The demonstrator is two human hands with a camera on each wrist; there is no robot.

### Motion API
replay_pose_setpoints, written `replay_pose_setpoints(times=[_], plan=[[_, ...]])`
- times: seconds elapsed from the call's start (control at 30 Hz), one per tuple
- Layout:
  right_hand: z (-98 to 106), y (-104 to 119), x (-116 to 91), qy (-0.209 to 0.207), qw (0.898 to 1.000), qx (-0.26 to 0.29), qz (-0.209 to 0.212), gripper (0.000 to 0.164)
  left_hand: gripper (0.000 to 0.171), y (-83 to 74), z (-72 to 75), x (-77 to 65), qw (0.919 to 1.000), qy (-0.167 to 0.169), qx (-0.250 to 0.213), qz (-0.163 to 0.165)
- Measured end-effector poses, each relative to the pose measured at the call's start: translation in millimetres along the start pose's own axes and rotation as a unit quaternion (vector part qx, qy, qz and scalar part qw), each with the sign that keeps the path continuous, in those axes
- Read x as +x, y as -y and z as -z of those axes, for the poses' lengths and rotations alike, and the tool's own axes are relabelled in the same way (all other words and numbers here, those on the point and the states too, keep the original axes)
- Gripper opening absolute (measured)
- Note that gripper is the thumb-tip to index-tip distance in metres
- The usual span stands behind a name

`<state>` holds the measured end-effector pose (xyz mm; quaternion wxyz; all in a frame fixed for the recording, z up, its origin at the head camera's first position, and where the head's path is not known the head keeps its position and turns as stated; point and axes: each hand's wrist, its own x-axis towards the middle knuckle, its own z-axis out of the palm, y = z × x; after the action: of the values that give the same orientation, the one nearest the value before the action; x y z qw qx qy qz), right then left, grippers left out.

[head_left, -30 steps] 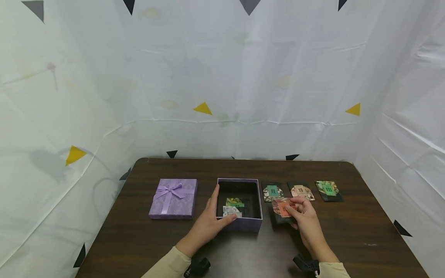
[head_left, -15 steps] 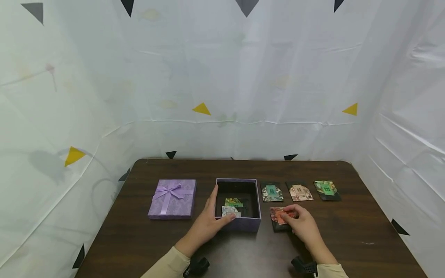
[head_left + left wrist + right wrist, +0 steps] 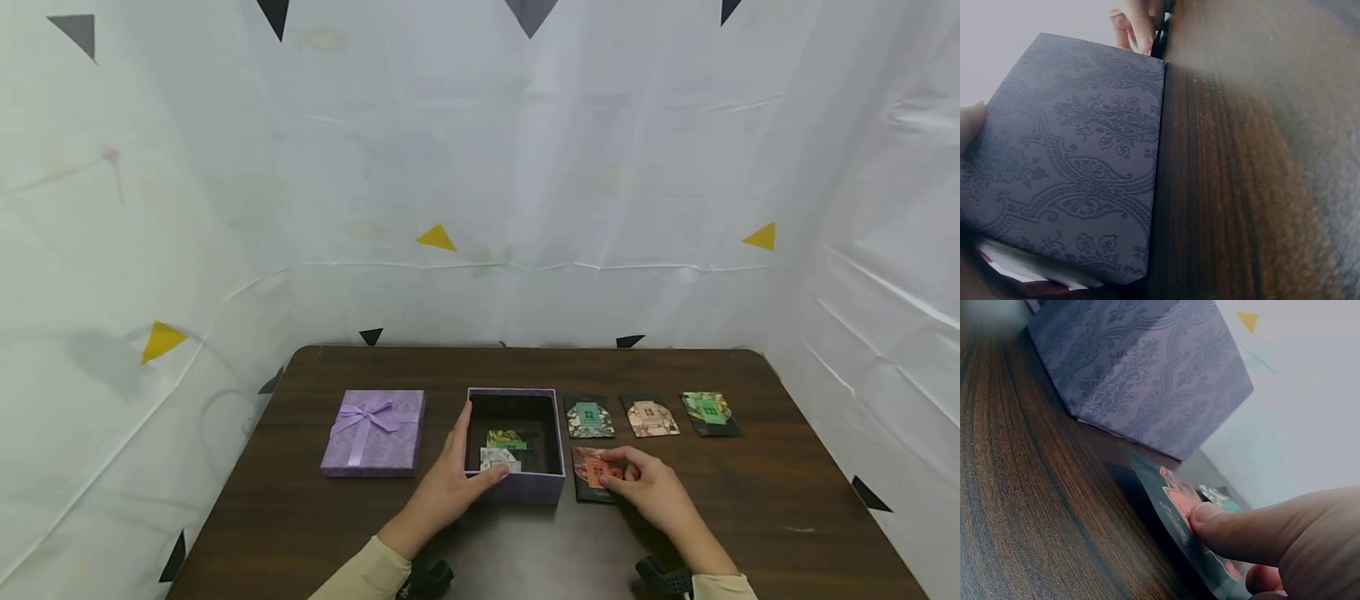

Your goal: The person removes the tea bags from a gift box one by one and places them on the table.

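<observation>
A purple patterned gift box (image 3: pixel 522 487) stands without its lid, its dark inside facing up. My left hand (image 3: pixel 444 492) grips its left side, thumb over the front rim; the left wrist view shows the box's front wall (image 3: pixel 1085 156) close up. Inside lie a green sachet (image 3: pixel 506 439) and a white-labelled sachet (image 3: pixel 498 457). Right of the box, my right hand (image 3: pixel 654 490) holds a black sachet with an orange label (image 3: pixel 588 468) low over the table. In the right wrist view, the thumb (image 3: pixel 1210 519) presses its printed face (image 3: pixel 1175 503), other fingers mostly hidden.
A purple lid with a ribbon bow (image 3: pixel 372 433) lies left of the box. Behind my right hand, a teal-labelled sachet (image 3: pixel 588 417), a beige-labelled one (image 3: pixel 649 416) and a green-labelled one (image 3: pixel 709 412) lie in a row on the dark wooden table (image 3: pixel 787 492). White sheeting surrounds it.
The orange-labelled sachet has come down to the table and shifted slightly left with my right hand. My left hand stays on the box.
</observation>
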<state>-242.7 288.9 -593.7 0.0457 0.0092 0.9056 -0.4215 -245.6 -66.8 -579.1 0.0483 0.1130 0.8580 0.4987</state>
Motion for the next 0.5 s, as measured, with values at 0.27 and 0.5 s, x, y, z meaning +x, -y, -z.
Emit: replay_pose_setpoints(times=[0.27,0.5], plan=[[2.7,2.5,0.3,-0.004,1.0,0.011,0.009,0.033,0.109,-6.2,4.0,1.6,1.0,0.003,-0.002,-0.002],[0.1,-2.4,-1.5,-0.016,0.999,0.039,0.013,0.03,0.111,-3.6,1.1,-0.2,1.0,0.002,0.005,0.0]])
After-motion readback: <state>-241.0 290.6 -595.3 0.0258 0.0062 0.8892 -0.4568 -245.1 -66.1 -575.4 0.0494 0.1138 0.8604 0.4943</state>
